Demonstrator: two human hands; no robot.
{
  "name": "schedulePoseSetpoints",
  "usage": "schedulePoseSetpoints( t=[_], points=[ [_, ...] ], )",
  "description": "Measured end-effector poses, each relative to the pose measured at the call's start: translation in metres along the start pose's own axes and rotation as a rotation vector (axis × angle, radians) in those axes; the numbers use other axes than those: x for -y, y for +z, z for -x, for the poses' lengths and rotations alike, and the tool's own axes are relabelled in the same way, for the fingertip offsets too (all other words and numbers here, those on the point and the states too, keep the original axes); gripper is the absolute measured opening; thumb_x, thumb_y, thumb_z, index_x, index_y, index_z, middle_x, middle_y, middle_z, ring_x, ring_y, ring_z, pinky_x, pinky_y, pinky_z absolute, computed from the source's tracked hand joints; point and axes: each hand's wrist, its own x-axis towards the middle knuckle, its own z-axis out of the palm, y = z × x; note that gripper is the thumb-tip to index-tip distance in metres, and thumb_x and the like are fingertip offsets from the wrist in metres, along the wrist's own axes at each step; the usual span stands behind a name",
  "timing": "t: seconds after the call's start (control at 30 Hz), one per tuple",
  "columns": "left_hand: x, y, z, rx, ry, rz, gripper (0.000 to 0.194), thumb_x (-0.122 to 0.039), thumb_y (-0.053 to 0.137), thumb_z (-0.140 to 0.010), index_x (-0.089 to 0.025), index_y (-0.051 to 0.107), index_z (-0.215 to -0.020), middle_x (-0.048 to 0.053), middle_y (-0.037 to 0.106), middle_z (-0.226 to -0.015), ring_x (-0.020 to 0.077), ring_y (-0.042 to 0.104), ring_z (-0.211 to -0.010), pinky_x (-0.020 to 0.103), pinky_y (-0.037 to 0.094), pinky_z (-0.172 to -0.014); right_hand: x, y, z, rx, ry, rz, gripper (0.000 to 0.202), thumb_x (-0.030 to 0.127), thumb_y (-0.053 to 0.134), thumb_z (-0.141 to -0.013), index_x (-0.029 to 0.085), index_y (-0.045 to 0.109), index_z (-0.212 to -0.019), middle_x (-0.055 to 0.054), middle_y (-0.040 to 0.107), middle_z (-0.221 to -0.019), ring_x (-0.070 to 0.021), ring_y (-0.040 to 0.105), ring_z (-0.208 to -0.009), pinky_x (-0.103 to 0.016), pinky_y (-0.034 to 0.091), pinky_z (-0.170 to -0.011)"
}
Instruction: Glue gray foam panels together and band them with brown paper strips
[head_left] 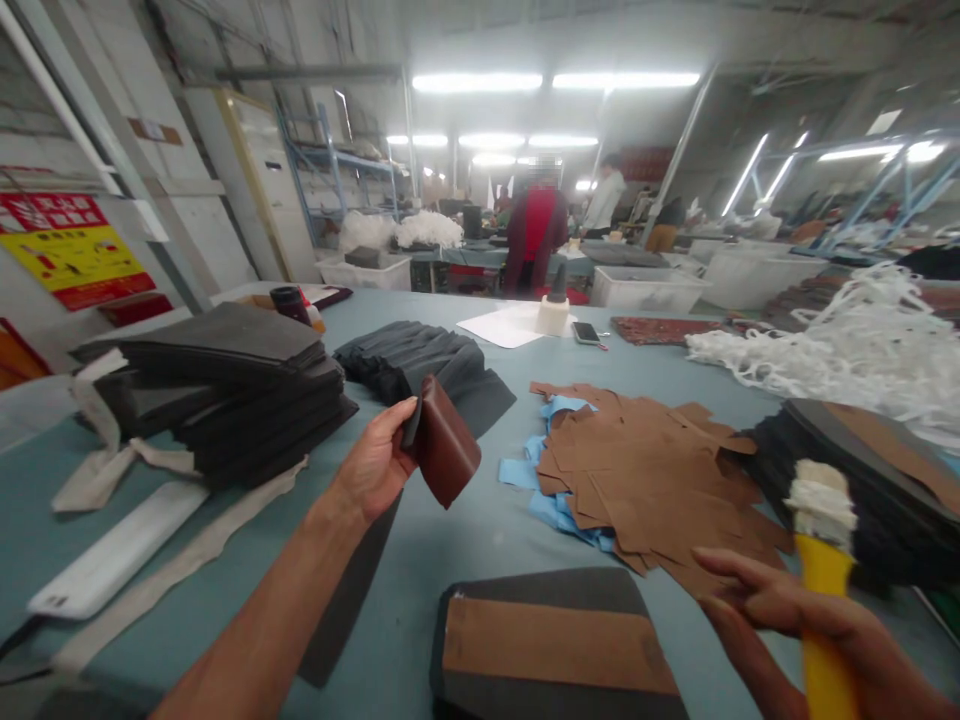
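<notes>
Folded brown leather piece (pixel 444 452) held up over the counter (pixel 465 530), glue brush (pixel 822 560) kept ready.

The left hand (pixel 375 465) is clamped on the piece's edge, lifted clear for handling; the right hand (pixel 795 615) is closed round the yellow brush handle, bristles upright, beside the stack of brown cut pieces (pixel 637 480).
</notes>
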Motion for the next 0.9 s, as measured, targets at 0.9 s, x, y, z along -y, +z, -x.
schedulePoseSetpoints(
  t=[0.9],
  points=[
    [0.023,0.034,0.148,-0.083,-0.215,0.648,0.04,0.004,0.054,-0.093,-0.019,0.073,-0.119,0.006,0.081,-0.106,0.018,0.08,-0.085,0.026,0.067,-0.067,0.124,0.033,-0.031,-0.181,-0.338,0.006,0.024,0.017,0.077,-0.094,0.023,0.055,-0.088,-0.011,0.083,-0.104,-0.0196,0.082,-0.087,-0.026,0.065,-0.076]
  ],
)
